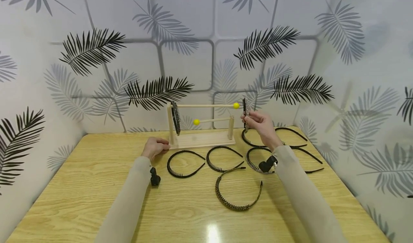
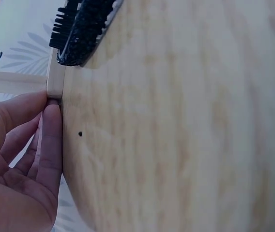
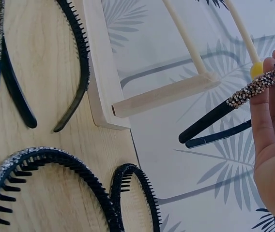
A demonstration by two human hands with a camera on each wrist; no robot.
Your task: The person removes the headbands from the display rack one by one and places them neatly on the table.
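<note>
A wooden headband stand [image 1: 202,139] has two horizontal rods, each tipped with a yellow ball. My left hand [image 1: 155,148] pinches the left end of its base; thumb and fingertips meet the wood in the left wrist view. On the upper rod, by the left post, hangs a dark toothed headband [image 1: 176,118]. My right hand [image 1: 260,124] holds a headband [image 3: 258,88] covered in glittering stones, its black ends pointing down. This headband is just right of the upper rod's yellow ball [image 1: 236,106]. Its far side is partly hidden by my fingers.
Several headbands lie on the wooden table [image 1: 96,185]: black ones [image 1: 171,171] in front of the stand, a brown beaded one [image 1: 237,208] nearer me, and others [image 1: 298,130] at the right, partly under my right arm. A leaf-patterned wall [image 1: 193,67] stands behind.
</note>
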